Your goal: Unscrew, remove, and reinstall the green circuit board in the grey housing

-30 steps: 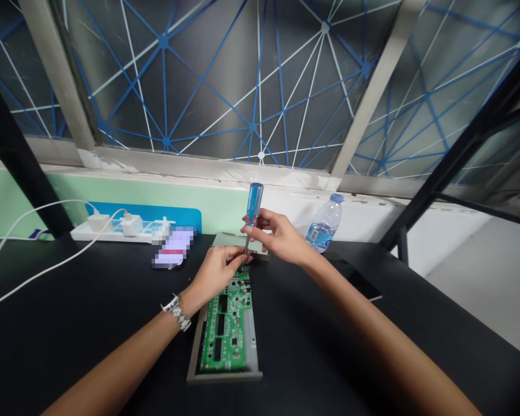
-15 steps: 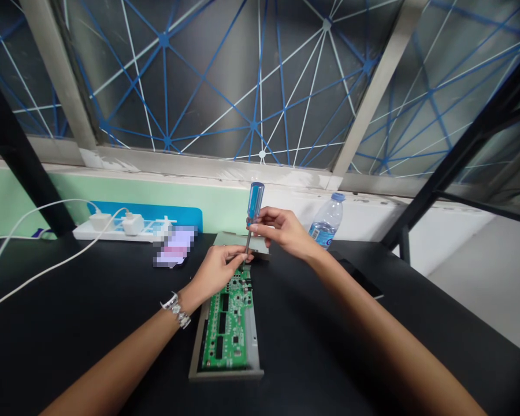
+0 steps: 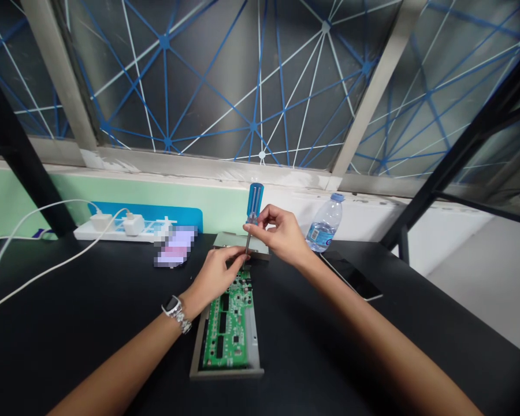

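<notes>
A screwdriver (image 3: pixel 255 199) with a clear blue handle stands nearly upright over the far end of a green circuit board (image 3: pixel 239 329). My right hand (image 3: pixel 282 232) has thumb and fingertips closed at the base of the handle. Lower down, my left hand (image 3: pixel 216 270), with a watch (image 3: pixel 173 306) at its wrist, pinches the metal shaft near the tip. The tip itself is hard to make out behind the fingers. The board lies in a shallow metal casing (image 3: pixel 255 341) on the black table. Beyond the hands is a grey metal plate (image 3: pixel 229 238), partly covered.
At the back left, a white power strip (image 3: pixel 121 230) has plugs and white cables in it. A phone with a blurred screen (image 3: pixel 175 247) lies in front of it. To the right are a water bottle (image 3: pixel 325 225) and a dark flat device (image 3: pixel 355 277).
My right hand has shifted slightly, its thumb now crossing the handle's base, and the handle looks turned. The right forearm has moved left, showing more of the dark device. My left wrist has rolled, exposing the watch face.
</notes>
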`<state>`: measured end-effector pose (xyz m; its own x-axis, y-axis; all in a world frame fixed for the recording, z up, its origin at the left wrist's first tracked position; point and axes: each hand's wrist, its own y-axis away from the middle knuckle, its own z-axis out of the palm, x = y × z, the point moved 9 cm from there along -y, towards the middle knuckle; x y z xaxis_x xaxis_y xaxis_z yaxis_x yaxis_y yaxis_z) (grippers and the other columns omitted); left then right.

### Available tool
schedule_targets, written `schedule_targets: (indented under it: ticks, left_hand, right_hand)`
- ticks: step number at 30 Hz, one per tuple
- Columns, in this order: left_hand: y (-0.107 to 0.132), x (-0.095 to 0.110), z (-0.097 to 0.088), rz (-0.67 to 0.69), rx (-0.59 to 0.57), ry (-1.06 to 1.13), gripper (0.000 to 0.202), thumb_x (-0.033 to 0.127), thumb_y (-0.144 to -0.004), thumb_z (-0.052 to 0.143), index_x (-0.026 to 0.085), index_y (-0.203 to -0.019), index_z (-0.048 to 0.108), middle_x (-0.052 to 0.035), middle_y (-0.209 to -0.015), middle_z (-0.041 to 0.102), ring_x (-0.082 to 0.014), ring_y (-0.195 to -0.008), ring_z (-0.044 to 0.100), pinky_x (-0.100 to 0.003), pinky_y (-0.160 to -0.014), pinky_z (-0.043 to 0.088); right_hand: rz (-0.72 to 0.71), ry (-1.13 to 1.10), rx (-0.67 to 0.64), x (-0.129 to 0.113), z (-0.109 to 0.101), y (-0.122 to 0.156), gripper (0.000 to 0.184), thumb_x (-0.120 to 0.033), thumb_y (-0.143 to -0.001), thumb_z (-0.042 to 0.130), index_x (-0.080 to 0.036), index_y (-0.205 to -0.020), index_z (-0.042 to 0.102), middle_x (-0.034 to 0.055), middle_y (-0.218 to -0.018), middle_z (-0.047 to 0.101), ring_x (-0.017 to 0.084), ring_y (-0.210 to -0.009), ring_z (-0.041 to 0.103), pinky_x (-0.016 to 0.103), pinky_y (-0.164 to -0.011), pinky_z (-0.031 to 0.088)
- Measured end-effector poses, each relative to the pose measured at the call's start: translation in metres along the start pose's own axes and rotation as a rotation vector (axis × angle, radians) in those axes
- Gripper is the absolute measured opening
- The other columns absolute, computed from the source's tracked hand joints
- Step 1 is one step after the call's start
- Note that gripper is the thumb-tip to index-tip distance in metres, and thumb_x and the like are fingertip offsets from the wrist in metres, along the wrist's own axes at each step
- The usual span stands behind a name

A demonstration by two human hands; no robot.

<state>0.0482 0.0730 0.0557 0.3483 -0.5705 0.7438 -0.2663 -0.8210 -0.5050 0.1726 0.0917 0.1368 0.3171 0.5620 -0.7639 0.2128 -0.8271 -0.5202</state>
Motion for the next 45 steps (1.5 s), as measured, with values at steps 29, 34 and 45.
schedule_targets:
  ticks: [29,34,45]
  left_hand:
    - [0.005,0.007,0.002,0.022,-0.026,-0.23,0.022,0.028,-0.094,0.049,0.021,-0.106,0.067,-0.0056,-0.101,0.074,-0.0235,-0.093,0.069,-0.033,-0.083,0.05]
    - [0.005,0.02,-0.023,0.042,0.036,-0.373,0.02,0.034,-0.093,0.049,0.021,-0.105,0.059,-0.0065,-0.103,0.067,-0.0221,-0.094,0.065,-0.033,-0.082,0.048]
    - [0.059,-0.014,-0.038,-0.467,-0.289,-0.867,0.037,0.052,-0.085,0.046,0.022,-0.064,0.05,-0.0086,-0.067,0.066,-0.033,-0.068,0.068,-0.034,-0.054,0.037]
  right_hand:
    - [-0.042,-0.009,0.078,-0.001,0.007,0.008,0.03,-0.043,-0.08,0.07,-0.022,-0.082,0.049,-0.0031,-0.072,0.056,0.012,-0.06,0.054,0.024,-0.052,0.042]
    - [-0.001,-0.154,0.05,0.0,0.008,0.004,0.034,-0.046,-0.078,0.072,-0.022,-0.083,0.048,-0.0036,-0.069,0.059,0.012,-0.052,0.06,0.025,-0.05,0.046]
    - [0.211,0.081,0.067,0.014,-0.045,0.052,0.025,-0.042,-0.089,0.057,-0.025,-0.103,0.043,-0.012,-0.049,0.041,0.009,-0.036,0.034,0.021,-0.041,0.024]
